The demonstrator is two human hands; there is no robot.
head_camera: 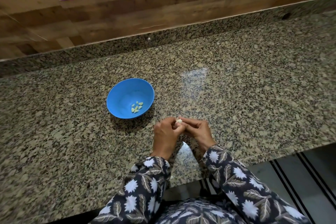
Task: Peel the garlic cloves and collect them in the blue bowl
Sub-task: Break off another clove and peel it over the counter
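Near the blue bowl [116, 94], the left hand [166, 133] and right hand [197, 130] share a pinching grip on a garlic clove [179, 121]

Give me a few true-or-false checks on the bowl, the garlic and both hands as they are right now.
1. The blue bowl already holds several peeled cloves. True.
2. The blue bowl lies tipped on its side. False: it stands upright on the granite counter.
3. The left hand and the right hand both pinch one garlic piece at their fingertips. True.
4. The hands work directly above the blue bowl. False: they are beside it, to its right and nearer the person.
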